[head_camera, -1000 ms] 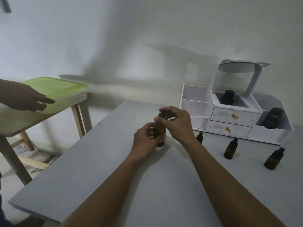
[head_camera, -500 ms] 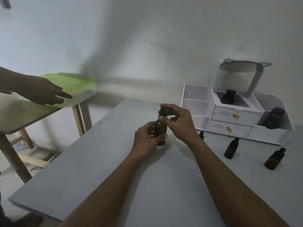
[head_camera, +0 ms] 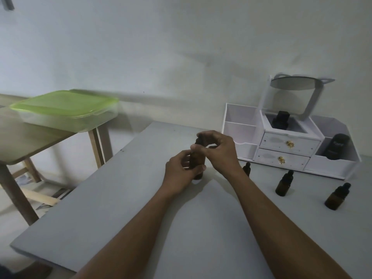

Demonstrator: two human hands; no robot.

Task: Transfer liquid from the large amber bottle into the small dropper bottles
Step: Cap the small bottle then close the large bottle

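the bottle (head_camera: pixel 198 159) stands upright on the grey table (head_camera: pixel 120 198), near its far middle, between both hands. the left hand (head_camera: pixel 181 168) wraps the lower body from the left; its thumb crosses the front and its fingers curl round the far side. the base shows just under that thumb and seems to touch the table. the right hand (head_camera: pixel 219 152) comes in from the right above the left one, and its thumb and fingertips pinch the dark cap (head_camera: pixel 197 141) at the bottle's top. most of the cap is hidden by those fingers, so i cannot tell whether it is loose or tight.

three droppers stand capped to the right, apart from the hands: one (head_camera: pixel 246 169) just behind the right wrist, one (head_camera: pixel 283 183) further right, one (head_camera: pixel 337 196) nearest the right edge.

behind them sits a white organizer (head_camera: pixel 241 125) with a dark bottle (head_camera: pixel 280 119) in its middle compartment and a dark jar (head_camera: pixel 337 147) in the right one. a green-lidded box (head_camera: pixel 66 109) rests on a wooden table (head_camera: pixel 30 141) at left.
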